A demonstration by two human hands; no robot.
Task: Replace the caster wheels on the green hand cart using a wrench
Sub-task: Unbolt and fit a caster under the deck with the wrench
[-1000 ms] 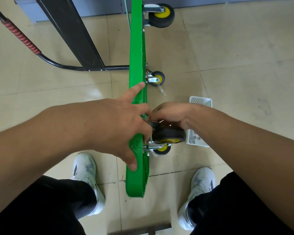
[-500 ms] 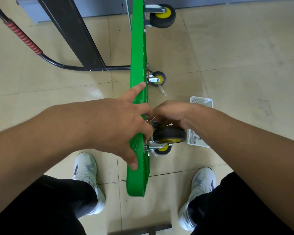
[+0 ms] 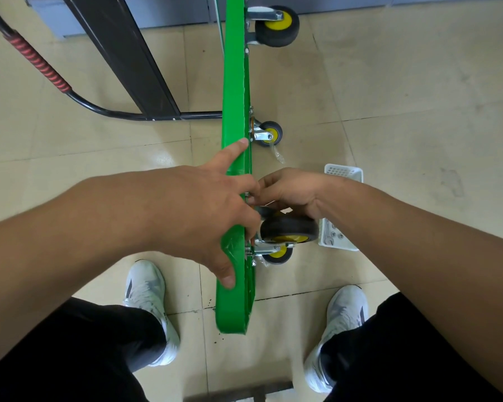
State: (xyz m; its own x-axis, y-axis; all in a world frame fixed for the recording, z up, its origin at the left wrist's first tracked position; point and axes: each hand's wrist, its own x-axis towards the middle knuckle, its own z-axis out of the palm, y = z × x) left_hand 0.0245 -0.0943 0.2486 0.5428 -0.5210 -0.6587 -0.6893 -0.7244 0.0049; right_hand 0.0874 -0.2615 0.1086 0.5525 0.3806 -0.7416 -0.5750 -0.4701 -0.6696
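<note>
— Item one: the cart?
— Green hand cart (image 3: 235, 91), on edge on the floor (image 3: 404, 111). Your left hand (image 3: 198, 210) grips its rim, forefinger and thumb spread.
— Item two: your right hand (image 3: 291, 190)?
— Fingers curled together at the caster wheel (image 3: 289, 229) mount; pinching what, I cannot tell.

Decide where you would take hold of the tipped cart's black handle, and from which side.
Probably the red ribbed sleeve on the handle, reached from the left: the tube there is bare, textured, and well away from the green deck.

I stand on glossy cream floor tiles (image 3: 404, 117) with dark grout lines; across the frame's top runs perhaps a grey cabinet base (image 3: 172, 10).
</note>
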